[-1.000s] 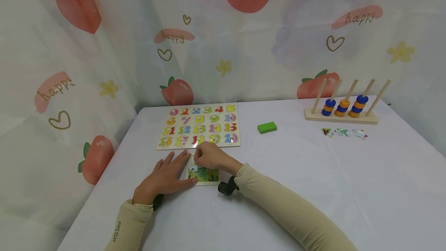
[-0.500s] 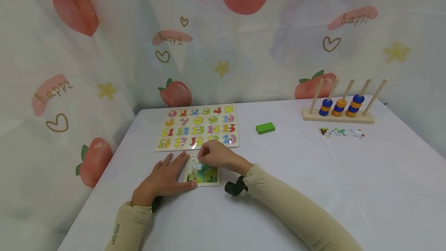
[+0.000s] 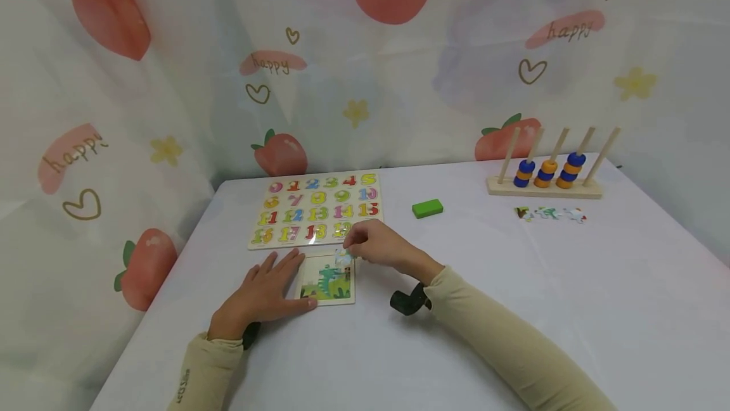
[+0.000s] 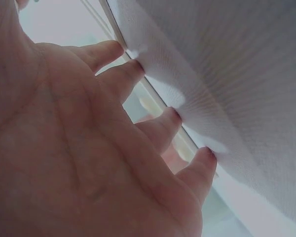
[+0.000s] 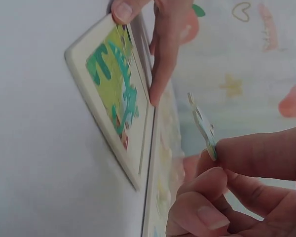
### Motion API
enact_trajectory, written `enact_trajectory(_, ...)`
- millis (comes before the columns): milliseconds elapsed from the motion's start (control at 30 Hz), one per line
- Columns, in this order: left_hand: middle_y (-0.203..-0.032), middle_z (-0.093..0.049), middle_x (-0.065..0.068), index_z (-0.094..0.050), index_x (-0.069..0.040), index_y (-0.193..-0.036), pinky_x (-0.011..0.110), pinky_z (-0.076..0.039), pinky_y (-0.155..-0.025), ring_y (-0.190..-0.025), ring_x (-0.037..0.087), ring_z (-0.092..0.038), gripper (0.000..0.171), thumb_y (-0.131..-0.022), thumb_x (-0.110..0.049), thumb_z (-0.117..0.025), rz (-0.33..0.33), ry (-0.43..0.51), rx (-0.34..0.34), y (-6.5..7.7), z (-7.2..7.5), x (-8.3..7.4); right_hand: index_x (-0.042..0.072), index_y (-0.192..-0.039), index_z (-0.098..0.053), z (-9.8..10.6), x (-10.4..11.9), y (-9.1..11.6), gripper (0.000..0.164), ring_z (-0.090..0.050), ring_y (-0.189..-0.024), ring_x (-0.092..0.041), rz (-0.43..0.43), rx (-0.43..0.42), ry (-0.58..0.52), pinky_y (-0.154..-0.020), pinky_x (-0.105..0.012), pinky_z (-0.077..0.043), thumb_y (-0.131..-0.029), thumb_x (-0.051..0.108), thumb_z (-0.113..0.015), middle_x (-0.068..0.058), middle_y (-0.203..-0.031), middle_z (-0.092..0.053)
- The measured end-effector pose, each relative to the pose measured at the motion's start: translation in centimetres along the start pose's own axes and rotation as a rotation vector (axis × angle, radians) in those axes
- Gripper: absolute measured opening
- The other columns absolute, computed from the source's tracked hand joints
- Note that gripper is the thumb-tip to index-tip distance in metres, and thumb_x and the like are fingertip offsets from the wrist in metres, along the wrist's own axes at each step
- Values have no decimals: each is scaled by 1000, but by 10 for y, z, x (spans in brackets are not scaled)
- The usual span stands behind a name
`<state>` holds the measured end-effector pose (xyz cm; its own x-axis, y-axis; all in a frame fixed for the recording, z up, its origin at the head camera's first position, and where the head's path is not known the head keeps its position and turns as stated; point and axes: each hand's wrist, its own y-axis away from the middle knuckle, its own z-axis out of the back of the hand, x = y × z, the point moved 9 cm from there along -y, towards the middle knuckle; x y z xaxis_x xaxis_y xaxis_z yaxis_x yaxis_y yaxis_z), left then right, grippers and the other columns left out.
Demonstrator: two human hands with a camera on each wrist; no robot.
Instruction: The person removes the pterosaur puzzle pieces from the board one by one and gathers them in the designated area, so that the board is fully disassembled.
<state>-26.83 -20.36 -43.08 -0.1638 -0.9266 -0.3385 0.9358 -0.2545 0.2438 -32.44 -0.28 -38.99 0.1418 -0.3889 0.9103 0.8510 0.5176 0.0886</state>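
A small jigsaw tray (image 3: 338,303) with a green dinosaur picture lies before me; its upper part shows bare board. My left hand (image 3: 265,294) is spread flat along its left side, thumb on the lower edge. In the left wrist view the left fingertips (image 4: 200,168) line up along a board edge. With thumb and forefinger my right hand (image 3: 388,248) pinches a pale jigsaw piece (image 3: 343,258) over the tray's upper right corner. The right wrist view shows that piece (image 5: 203,131) edge-on, raised off the tray (image 5: 78,74).
Behind the tray lies a number puzzle board (image 3: 319,196). A green block (image 3: 428,208) is right of it. Farther right, several loose jigsaw pieces (image 3: 549,213) lie in a row before a wooden peg abacus (image 3: 544,189) with blue and orange rings.
My right hand has moved right and lifted the pale jigsaw piece out of the picture, baring the tray's upper part. The left hand stays on the tray. The head view has shifted slightly.
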Motion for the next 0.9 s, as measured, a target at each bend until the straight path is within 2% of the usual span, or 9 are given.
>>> enact_trajectory(333,-175,-26,13,-33,-11,-169,74,-12,-122,-159,51,-12,107,-88,-63,-80,-7,3,-10,3,3,-3,2,-109,-72,31,-11,13,10,-57,-85,-22,-26,-56,-22,-71,-29,-48,-103,4,-64,-8,-99,-65)
enact_trajectory(667,-176,-26,13,-33,-11,-169,75,-12,-122,-159,51,-11,107,-88,-63,-79,-20,13,-9,3,1,-3,4,-113,-72,60,-22,30,11,-60,-93,-25,-71,-109,5,-84,-39,-54,-105,8,-66,-10,-106,-66)
enact_trajectory(900,-176,-26,13,-33,-11,-169,75,-13,-122,-159,51,-12,107,-88,-63,-79,-25,0,-9,4,2,-4,-2,-117,-69,90,-25,49,16,-57,-87,-25,-52,-134,14,-69,-28,-47,-105,8,-66,-11,-103,-65)
